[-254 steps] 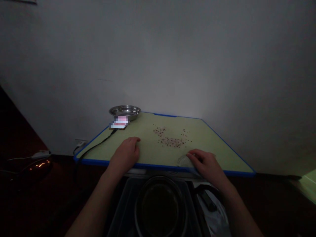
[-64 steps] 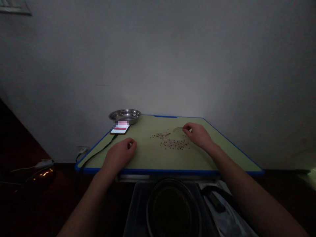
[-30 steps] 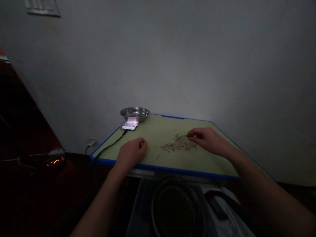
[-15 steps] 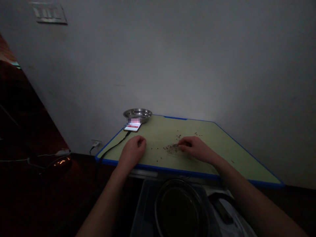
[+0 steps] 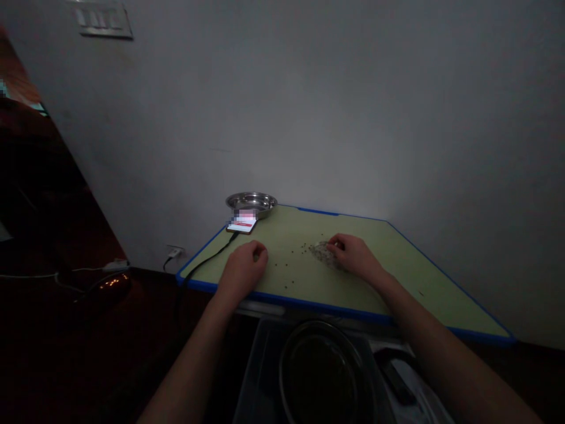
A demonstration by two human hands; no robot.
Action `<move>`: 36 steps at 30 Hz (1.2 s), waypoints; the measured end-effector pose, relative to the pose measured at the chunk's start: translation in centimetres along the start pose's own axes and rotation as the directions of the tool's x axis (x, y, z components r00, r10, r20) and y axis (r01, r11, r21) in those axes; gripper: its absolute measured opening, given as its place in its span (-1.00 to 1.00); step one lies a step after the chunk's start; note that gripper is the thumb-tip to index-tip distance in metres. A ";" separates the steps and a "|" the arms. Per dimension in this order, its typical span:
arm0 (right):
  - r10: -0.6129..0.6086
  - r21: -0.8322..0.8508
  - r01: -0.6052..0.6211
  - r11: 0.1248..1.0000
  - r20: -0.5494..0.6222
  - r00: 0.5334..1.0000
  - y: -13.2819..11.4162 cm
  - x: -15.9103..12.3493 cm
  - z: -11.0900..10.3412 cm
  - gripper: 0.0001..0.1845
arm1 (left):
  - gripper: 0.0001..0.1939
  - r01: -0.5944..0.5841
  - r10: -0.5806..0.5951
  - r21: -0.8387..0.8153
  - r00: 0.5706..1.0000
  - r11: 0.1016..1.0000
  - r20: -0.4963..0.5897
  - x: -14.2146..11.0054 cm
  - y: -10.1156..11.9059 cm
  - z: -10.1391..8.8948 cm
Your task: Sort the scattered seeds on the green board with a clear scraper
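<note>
My right hand (image 5: 353, 254) is over the middle of the yellow-green tabletop (image 5: 348, 294), thumb and fingers pinched on the edge of a thin, see-through speckled piece (image 5: 323, 254) that looks like clear plastic. Blur keeps me from telling its exact shape. Small dark seed-like bits (image 5: 304, 247) lie scattered to its left, some under or against it. On the left part of the table rests my left hand (image 5: 245, 265), fingers curled in; whatever they hold, if anything, is hidden.
A steel bowl (image 5: 251, 197) stands at the back left, with a lit phone (image 5: 242, 224) in front and its black cable (image 5: 207, 259) running off the edge. Below the table's blue front edge, a round dark-looking pan or lid (image 5: 320, 377) sits on a box. A wall rises behind.
My right hand has moved a little away from me with the see-through piece, over bits that lay farther back. My left hand stays in place. The view has shifted slightly.
</note>
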State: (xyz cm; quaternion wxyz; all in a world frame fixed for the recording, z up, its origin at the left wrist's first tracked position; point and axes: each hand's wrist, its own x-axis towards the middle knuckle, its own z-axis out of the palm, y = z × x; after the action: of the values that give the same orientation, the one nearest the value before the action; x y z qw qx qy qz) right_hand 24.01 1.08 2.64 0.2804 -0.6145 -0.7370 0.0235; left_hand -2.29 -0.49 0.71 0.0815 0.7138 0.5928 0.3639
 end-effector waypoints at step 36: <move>0.044 0.201 -0.065 0.977 0.107 0.993 -5.6 -1.3 1.9 -0.86 | -0.79 -0.019 0.019 0.002 1.000 1.000 -0.006 -0.2 0.1 0.1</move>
State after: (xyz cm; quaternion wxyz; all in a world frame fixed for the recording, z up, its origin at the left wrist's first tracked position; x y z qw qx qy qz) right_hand 18.27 -0.90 2.63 0.3032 -0.6007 -0.7268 0.1380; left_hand -2.16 -0.69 0.61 0.0756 0.7185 0.5864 0.3663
